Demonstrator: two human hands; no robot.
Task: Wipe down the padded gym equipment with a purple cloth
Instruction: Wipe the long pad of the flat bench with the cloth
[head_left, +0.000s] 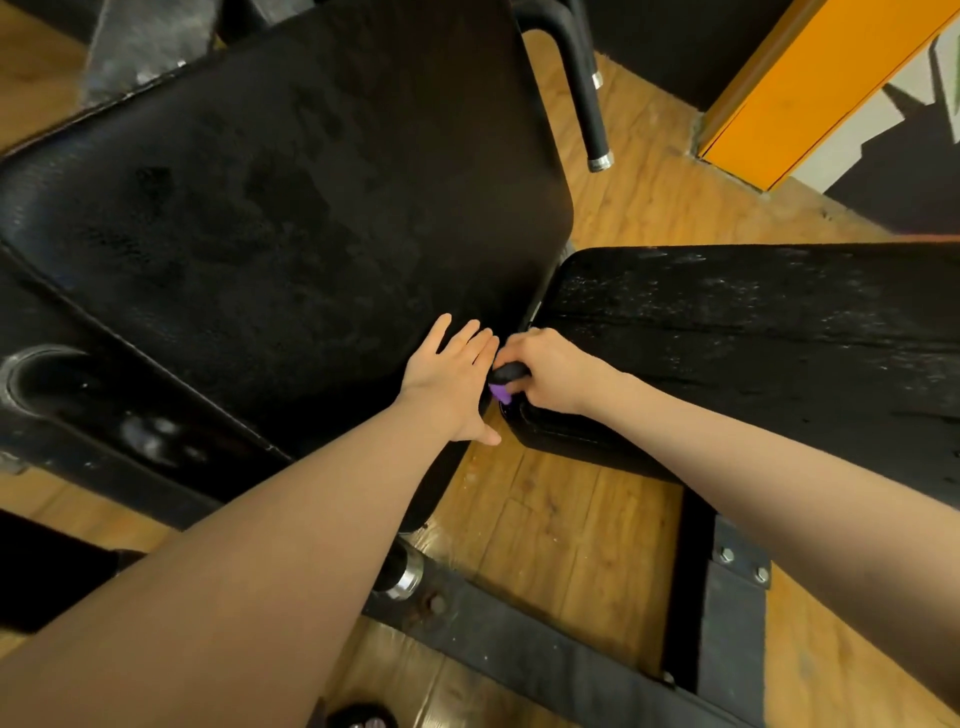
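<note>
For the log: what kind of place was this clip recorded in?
Most likely a gym. A large black padded backrest stands beside a padded seat on a bolted steel frame, with a black grip handle behind, all on a wooden floor.

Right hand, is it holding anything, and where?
The right hand grips the purple cloth, bunched in its curled fingers at the corner of the right-hand pad; only a small purple tip shows. The left hand rests flat on the large pad, holding nothing.
</note>
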